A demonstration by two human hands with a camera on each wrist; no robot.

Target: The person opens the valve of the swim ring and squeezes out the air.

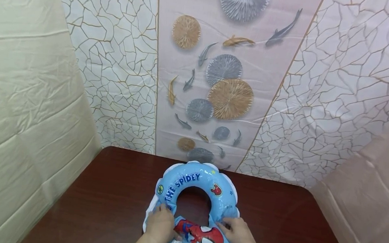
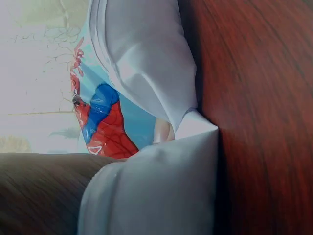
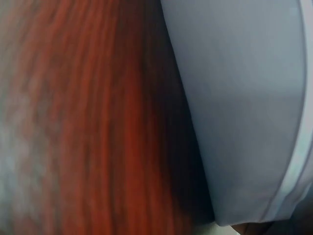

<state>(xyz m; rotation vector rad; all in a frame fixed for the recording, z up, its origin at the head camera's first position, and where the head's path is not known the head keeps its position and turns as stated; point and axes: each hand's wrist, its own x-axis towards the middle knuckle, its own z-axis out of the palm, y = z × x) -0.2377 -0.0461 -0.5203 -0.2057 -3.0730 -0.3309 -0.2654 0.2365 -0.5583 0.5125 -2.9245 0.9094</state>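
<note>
An inflated blue swim ring [image 1: 224, 191] lies on the table, with "THE SPIDEY" lettering and a red-and-blue cartoon figure on its near part. On its left side, my left hand [image 1: 161, 224] grips the ring by the inner edge, its fingers bent over the tube. My right hand [image 1: 239, 235] pinches the tube on the right side, thumb toward the hole. In the left wrist view, the white underside of the ring [image 2: 151, 58] is creased, and a fingertip [image 2: 162, 131] shows at the fold. The right wrist view shows only the pale side of the ring [image 3: 244, 107].
The dark red-brown table [image 1: 115, 195] has rounded far corners. Behind it hangs a patterned cloth [image 1: 116, 74] with fish and round shapes. Plain fabric drapes stand at the left [image 1: 23, 105] and right [image 1: 376, 187] sides.
</note>
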